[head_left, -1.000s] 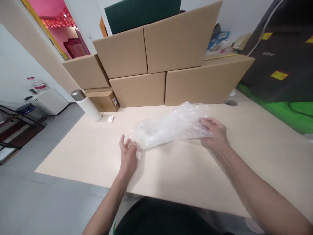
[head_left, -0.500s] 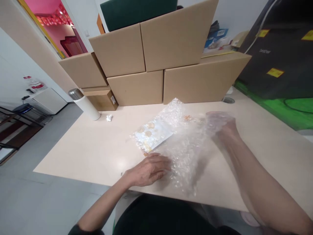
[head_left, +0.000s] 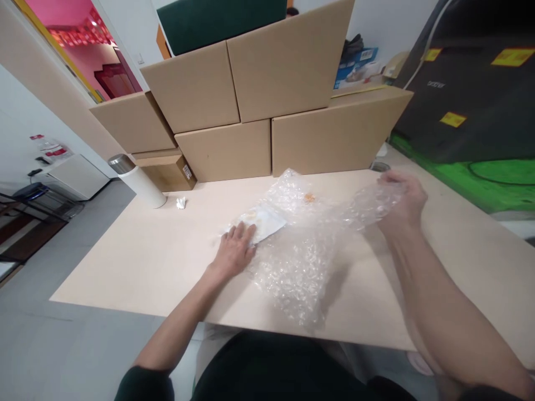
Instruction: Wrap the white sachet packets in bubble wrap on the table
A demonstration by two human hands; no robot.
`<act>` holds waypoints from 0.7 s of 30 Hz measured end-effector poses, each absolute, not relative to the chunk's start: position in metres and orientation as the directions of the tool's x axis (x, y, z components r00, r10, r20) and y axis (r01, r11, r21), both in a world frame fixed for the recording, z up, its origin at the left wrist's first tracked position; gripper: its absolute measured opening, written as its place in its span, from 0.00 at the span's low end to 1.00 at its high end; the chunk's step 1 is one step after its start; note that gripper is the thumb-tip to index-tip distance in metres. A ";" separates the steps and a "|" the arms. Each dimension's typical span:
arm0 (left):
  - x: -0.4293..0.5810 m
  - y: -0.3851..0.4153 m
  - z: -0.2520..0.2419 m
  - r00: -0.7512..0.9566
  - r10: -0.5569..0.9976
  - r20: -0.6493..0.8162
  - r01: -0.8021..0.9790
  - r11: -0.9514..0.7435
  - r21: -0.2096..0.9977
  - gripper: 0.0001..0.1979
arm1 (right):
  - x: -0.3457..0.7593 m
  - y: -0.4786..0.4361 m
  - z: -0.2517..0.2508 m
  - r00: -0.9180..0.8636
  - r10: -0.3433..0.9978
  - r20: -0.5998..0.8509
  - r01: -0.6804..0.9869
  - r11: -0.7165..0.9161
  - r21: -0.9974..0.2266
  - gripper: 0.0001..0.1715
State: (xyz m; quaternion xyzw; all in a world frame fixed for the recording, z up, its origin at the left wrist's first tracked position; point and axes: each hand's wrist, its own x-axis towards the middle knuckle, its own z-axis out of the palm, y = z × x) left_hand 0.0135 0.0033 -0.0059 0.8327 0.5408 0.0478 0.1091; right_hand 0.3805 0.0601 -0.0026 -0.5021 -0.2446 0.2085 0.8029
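A sheet of clear bubble wrap [head_left: 296, 267] spreads over the middle of the table. At its left lies a flat, pale blue-white packet [head_left: 270, 221], partly under the wrap, its exact kind unclear. My left hand [head_left: 235, 249] rests on the packet's left end, fingers outstretched and slightly apart. On the right, my right hand [head_left: 403, 203] is closed around a raised end of the bubble wrap and pulls it taut above the table. A small orange patch [head_left: 309, 197] shows through the wrap.
Several cardboard boxes [head_left: 223, 153] are stacked along the table's far edge. A white flask with a metal cap [head_left: 142, 186] and a crumpled white tissue [head_left: 181, 203] stand at the left. The light wooden table [head_left: 137, 262] ends close to my body.
My left hand has moved up and left from the bubble wrap onto the packet. My right hand has moved slightly right and up, stretching the wrap's end.
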 end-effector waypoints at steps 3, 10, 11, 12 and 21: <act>-0.002 0.002 -0.005 0.330 0.939 0.101 0.859 -0.343 0.380 0.26 | 0.406 0.065 -0.004 0.867 0.469 0.167 -0.039 0.398 -0.916 0.13; -0.050 0.014 0.001 -0.121 0.993 -0.008 0.286 0.043 0.957 0.23 | 0.401 0.041 0.011 0.707 0.269 0.654 0.496 0.472 -0.729 0.23; -0.056 0.012 -0.002 -0.131 0.988 -0.079 0.205 0.105 0.973 0.23 | 0.388 0.033 0.016 0.612 0.300 0.732 0.580 0.459 -0.673 0.25; -0.063 0.010 -0.007 -0.130 0.982 -0.138 0.155 0.158 0.975 0.23 | 0.373 0.025 0.021 0.523 0.365 0.771 0.629 0.445 -0.637 0.23; -0.088 -0.029 -0.017 -0.161 0.962 0.220 0.823 0.007 0.568 0.30 | 0.272 -0.007 -0.006 -0.565 0.790 0.238 0.461 0.541 -0.703 0.19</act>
